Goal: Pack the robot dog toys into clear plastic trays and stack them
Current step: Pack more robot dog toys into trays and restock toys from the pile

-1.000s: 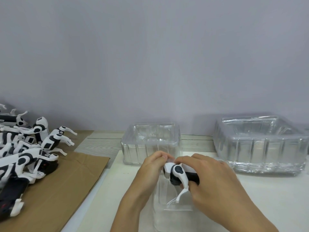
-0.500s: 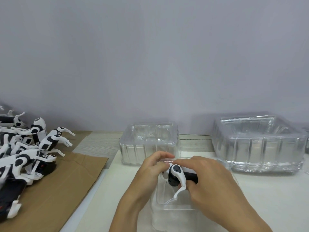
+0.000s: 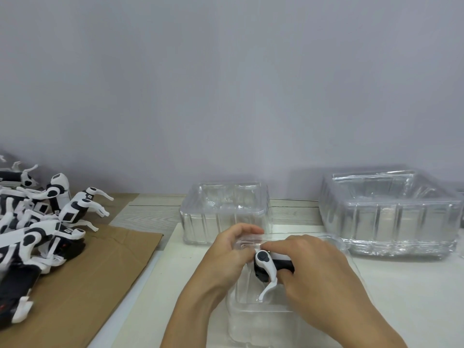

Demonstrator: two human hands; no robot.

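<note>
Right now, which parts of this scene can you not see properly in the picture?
Head view only:
- Robot dog toy: most of its body is covered by the right hand and left hand.
- Clear tray under it: near edge cut off by the frame bottom.
- Toy pile: cut off by the left edge, count unclear.
- Tray stack: number of layers too faint to tell.

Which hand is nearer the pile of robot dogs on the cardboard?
Left. The left hand sits on the pile's side of the held toy; the right hand is beyond it.
</note>
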